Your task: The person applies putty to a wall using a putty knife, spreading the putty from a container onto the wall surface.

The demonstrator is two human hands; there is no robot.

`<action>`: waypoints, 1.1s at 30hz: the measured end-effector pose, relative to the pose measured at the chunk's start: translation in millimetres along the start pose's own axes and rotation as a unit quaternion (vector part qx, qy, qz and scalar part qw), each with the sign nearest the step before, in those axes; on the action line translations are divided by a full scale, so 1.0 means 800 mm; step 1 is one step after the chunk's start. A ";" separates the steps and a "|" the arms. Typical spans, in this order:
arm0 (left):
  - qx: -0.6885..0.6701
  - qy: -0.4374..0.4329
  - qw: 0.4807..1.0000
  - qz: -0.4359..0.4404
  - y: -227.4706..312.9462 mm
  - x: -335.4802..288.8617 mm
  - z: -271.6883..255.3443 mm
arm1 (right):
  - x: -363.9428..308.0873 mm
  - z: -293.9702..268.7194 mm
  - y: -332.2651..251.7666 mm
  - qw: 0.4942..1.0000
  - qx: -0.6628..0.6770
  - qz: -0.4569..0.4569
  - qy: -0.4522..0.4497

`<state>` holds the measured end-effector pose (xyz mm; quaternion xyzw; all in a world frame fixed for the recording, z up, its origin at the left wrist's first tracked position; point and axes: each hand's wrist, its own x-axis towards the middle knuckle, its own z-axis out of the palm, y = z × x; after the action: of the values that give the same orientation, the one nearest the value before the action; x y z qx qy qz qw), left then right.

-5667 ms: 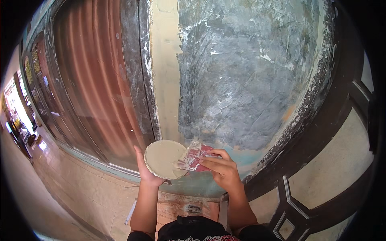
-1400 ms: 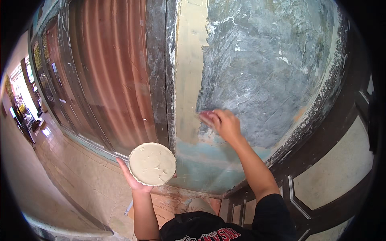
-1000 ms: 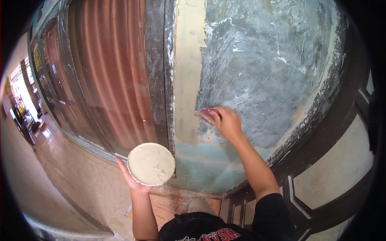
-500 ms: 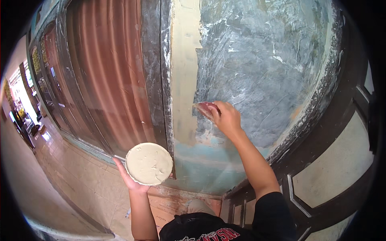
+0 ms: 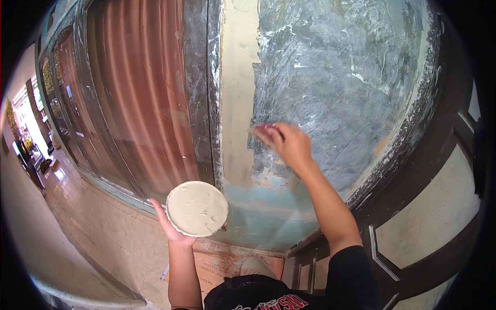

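My left hand (image 5: 176, 231) supports a round tub of cream putty (image 5: 197, 207) from below, with the thumb stretched up along its left side. Putty fills the tub nearly to the rim, its surface marked by a few dents. My right hand (image 5: 293, 144) is closed round a dark red putty scraper (image 5: 265, 133), somewhat blurred. Its edge is at the right border of a cream putty strip (image 5: 238, 93) that runs down the wall. To the strip's right lies the grey, streaked wall (image 5: 330, 98); pale blue-green paint (image 5: 268, 212) shows lower down.
Left of the strip stands a dark window frame (image 5: 199, 82) with a reddish curtain (image 5: 139, 93) behind glass. A dark panelled door (image 5: 418, 206) is on the right. Printed cardboard (image 5: 209, 268) lies on the tiled floor (image 5: 116, 232) by my legs.
My right hand and the scraper have risen slightly along the strip's right border. The tub in my left hand has shifted a little to the right and up.
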<state>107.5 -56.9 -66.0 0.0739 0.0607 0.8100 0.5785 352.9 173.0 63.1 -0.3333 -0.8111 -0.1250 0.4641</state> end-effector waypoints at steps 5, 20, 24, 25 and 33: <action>0.092 -0.050 0.994 -0.016 -0.003 0.008 0.023 | 0.016 -0.056 -0.022 0.992 0.108 -0.065 0.020; 0.037 -0.165 0.982 -0.083 -0.011 0.021 0.078 | -0.032 -0.123 -0.064 0.912 0.182 -0.342 -0.135; 0.078 -0.029 0.996 -0.040 -0.023 0.025 0.089 | -0.039 -0.132 -0.064 0.914 0.178 -0.337 -0.142; 0.078 -0.029 0.996 -0.040 -0.025 0.025 0.090 | -0.041 -0.133 -0.065 0.915 0.178 -0.334 -0.141; 0.114 -0.032 0.992 -0.041 -0.036 0.029 0.090 | -0.054 -0.132 -0.064 0.915 0.202 -0.321 -0.139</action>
<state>140.6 -24.9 0.2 0.1630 0.1372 0.7708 0.6005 405.4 62.5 89.3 0.0320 -0.9389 -0.0528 0.3386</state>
